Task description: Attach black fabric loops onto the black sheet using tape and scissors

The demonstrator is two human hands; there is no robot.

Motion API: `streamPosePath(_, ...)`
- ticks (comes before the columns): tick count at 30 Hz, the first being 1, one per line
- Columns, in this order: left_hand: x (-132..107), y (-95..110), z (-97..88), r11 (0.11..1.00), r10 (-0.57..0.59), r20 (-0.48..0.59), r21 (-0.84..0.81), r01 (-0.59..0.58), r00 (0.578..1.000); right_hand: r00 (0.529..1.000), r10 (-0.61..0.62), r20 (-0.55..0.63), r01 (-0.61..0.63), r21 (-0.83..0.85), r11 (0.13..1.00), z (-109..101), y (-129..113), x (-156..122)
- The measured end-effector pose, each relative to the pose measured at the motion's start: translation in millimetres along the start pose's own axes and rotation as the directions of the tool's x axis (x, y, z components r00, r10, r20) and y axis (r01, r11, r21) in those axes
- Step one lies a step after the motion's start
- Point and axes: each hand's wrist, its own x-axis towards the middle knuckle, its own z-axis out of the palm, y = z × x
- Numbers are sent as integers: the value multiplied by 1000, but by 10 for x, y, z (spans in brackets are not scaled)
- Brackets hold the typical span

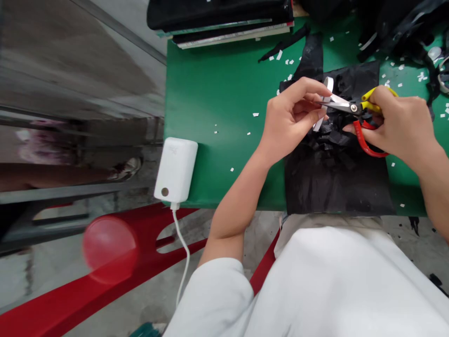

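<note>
My right hand (403,124) grips a pair of scissors (353,108) with one yellow and one red handle. Their blades point left and lie across a narrow white strip (329,84), which looks like paper. Between thumb and fingers, my left hand (286,121) pinches that strip close to the blade tips. Below both hands, a black sheet (336,182) lies on the green table (210,93). Small black scraps (333,138) are heaped on the sheet under the scissors.
A white power bank (176,171) with a cable (182,262) sits at the table's left corner. Books (231,35) and a black item (217,14) are stacked at the back. White paper bits (256,114) are scattered around. A red plastic chair (140,243) stands at the lower left.
</note>
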Motion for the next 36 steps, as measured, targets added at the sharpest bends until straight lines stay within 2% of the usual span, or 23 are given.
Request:
streamPosePath(3, 1, -41, -1, 999, 51, 5, -8, -51, 999, 1000, 3, 15, -3, 20, 1000, -8, 6, -1)
streamPosePath(7, -6, -44, 3, 996, 81, -1, 32, -80, 997, 1000, 4, -15, -5, -69, 998, -5, 15, -1)
streamPosePath(15, -12, -38, 15, 997, 77, 10, 24, -77, 997, 997, -39, -73, 29, -130, 991, 7, 40, -30)
streamPosePath(19, -10, -59, 20, 995, 79, 8, 55, -79, 997, 997, -38, -64, 27, -176, 984, 1, 31, -36)
streamPosePath(26, -19, -50, 35, 995, 78, -22, 65, -77, 997, 1000, 16, -5, -17, -242, 970, -35, 9, -13)
streamPosePath(36, -24, -38, 39, 989, 112, -69, 107, -105, 991, 995, 95, -41, -103, -266, 958, 16, -39, -18)
